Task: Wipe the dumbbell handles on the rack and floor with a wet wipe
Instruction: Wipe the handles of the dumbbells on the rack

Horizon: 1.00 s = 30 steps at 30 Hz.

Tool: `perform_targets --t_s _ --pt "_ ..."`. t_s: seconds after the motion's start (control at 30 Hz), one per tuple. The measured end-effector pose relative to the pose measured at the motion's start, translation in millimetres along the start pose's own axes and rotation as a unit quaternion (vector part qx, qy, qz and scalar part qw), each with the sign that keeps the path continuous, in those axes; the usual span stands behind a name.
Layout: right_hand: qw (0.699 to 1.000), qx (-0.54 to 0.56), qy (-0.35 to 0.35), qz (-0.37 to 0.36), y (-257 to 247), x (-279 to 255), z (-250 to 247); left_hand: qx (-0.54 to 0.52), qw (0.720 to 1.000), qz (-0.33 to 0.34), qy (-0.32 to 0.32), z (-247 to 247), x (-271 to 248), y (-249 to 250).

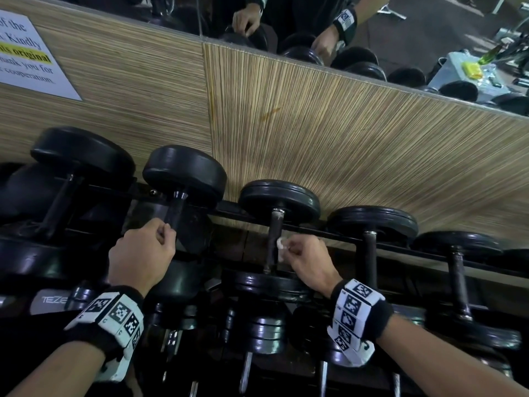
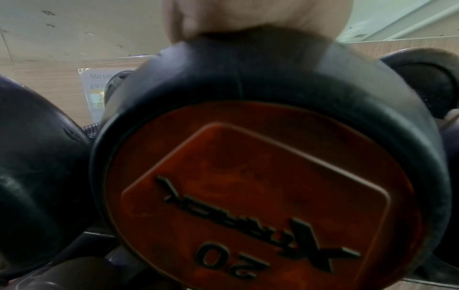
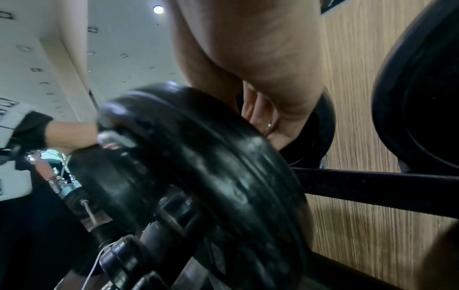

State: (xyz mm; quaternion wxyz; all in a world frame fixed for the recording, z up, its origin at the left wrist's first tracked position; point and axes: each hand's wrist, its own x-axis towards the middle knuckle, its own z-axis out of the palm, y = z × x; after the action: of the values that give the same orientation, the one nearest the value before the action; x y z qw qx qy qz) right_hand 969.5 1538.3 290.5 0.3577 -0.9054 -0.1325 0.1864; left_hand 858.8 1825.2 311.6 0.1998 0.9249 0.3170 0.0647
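Observation:
Black dumbbells lie in a row on the rack (image 1: 343, 239). My right hand (image 1: 286, 247) pinches a small white wet wipe (image 1: 281, 244) against the dark handle (image 1: 275, 224) of the third dumbbell from the left. My left hand (image 1: 167, 234) curls its fingers round the near part of the second dumbbell's handle (image 1: 177, 210). In the left wrist view that dumbbell's near head, with an orange "20" cap (image 2: 248, 186), fills the frame below the left hand (image 2: 248, 15). The right wrist view has the right hand (image 3: 261, 78) behind a black plate (image 3: 198, 157); the wipe is hidden there.
A wood-grain wall panel (image 1: 315, 138) stands right behind the rack, with a mirror (image 1: 400, 30) above it and a printed sign (image 1: 28, 53) at the left. More dumbbells (image 1: 372, 222) continue to the right. A lower tier of dumbbells (image 1: 266, 330) lies beneath my wrists.

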Motion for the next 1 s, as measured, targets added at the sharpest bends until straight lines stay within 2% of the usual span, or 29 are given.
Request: perform_targets --t_s 0.07,0.1,0.17,0.27,0.33,0.4,0.5,0.63,0.7,0.77,0.87,0.9,1.0 --pt "0.997 0.001 -0.073 0.002 -1.1 -9.6 -6.0 0.001 1.0 0.002 0.001 -0.5 -1.0 0.6" --pt "0.996 0.003 -0.084 -0.002 -0.3 -10.2 -8.4 0.002 1.0 0.002 0.002 -0.9 -1.6 1.3" --pt "0.999 0.021 -0.033 -0.015 -2.9 -4.5 -11.2 0.0 1.0 -0.001 0.005 -1.7 -2.2 2.0" --pt "0.994 0.014 0.107 -0.024 -11.1 15.7 -8.9 -0.002 1.0 -0.004 0.004 -2.1 -2.4 1.5" --pt "0.991 0.024 0.127 -0.033 -16.7 23.4 -2.4 -0.006 1.0 -0.004 0.003 -2.5 -2.8 2.0" --pt "0.992 0.038 0.113 -0.036 -19.0 22.9 0.8 -0.012 1.0 -0.006 0.001 -3.4 -2.9 2.5" --pt "0.998 0.038 0.036 -0.04 -12.0 11.6 -3.6 -0.01 1.0 -0.013 -0.005 -4.0 -2.5 2.6" --pt "0.987 0.044 -0.151 -0.029 -8.6 -3.4 -10.6 0.0 1.0 -0.021 -0.018 -6.9 -1.9 6.0" --pt "0.98 0.05 -0.188 -0.029 -10.1 -4.1 -13.0 0.003 1.0 -0.023 -0.021 -7.4 -2.6 5.3" --pt "0.988 0.062 -0.132 -0.049 -14.9 0.6 -18.0 0.001 1.0 -0.022 -0.016 -7.5 -2.6 4.8" --pt "0.997 0.009 0.045 -0.065 -20.1 17.9 -21.8 0.002 1.0 -0.024 -0.009 -7.6 -2.7 5.1" --pt "0.995 -0.006 0.069 -0.069 -21.6 23.6 -19.6 0.002 1.0 -0.024 -0.009 -7.8 -3.0 4.9" --pt "0.996 0.02 0.055 -0.071 -24.8 30.3 -10.7 -0.006 1.0 -0.025 -0.001 -8.1 -3.6 4.7"
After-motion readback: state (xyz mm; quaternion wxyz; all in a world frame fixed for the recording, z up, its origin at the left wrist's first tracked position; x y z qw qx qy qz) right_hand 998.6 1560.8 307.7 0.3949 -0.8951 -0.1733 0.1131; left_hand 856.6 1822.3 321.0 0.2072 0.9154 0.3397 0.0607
